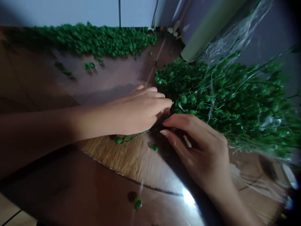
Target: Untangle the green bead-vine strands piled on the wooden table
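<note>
My left hand [141, 110] reaches in from the left, knuckles up. Its fingers are curled closed, and their tips are mostly hidden. Facing it from the lower right, my right hand [202, 144] pinches with thumb and forefinger close together. A thin green plant stem [138, 135] with small leafy heads runs under the edge of my left hand towards the right fingertips. The exact point of grip lies in shadow. Just below sits a loose green head [154, 147] on the wood-patterned surface. Beyond my right hand spreads a large pile of glossy, artificial-looking green sprigs [225, 97].
A dense row of green heads [94, 39] lines the back edge of the table [113, 75]. Another loose head [138, 203] lies near the front. Clear plastic wrap [232, 40] and a pale green tube [207, 34] stand at the back right. A bright light reflects [188, 197] off the tabletop.
</note>
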Demonstrator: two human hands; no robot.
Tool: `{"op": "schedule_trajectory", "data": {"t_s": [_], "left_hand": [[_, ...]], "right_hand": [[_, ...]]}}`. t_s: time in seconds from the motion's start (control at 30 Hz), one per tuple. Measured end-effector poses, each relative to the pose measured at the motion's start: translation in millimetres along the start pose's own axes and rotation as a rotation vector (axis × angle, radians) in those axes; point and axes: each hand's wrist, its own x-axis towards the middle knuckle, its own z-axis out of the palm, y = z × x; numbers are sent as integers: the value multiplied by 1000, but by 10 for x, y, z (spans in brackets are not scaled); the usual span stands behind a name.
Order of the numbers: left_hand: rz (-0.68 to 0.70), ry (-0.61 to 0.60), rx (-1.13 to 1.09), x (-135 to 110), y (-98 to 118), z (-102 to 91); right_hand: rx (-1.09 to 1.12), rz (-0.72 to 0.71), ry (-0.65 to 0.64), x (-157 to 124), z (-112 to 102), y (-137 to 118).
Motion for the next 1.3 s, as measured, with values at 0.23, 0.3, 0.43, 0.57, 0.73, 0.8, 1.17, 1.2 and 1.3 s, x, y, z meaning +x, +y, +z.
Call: {"op": "schedule_trajectory", "data": {"t_s": [0.23,0.3,0.43,0.57,0.73,0.8,1.17,1.2,1.3], "left_hand": [[22,15,109,0,23,29],[-1,9,107,-3,58,24],[-37,29,68,-15,138,-4],[-21,73,76,-26,147,11],[58,114,214,-41,107,70],[69,109,243,-48,100,83],[124,83,267,-30,4,132],[123,71,271,-31,4,124],[126,50,268,-31,12,106]], "right_hand": [[-43,-53,-107,-6,32,-43],[-46,-45,-119,-5,41,-48],[-32,-20,-124,7,55,-62],[-14,24,-135,15,58,-71],[39,49,-140,13,54,-68],[34,41,-150,18,53,-68],[2,46,-193,59,84,-69],[10,49,-189,59,87,-70],[24,43,-171,59,97,-66]]}}
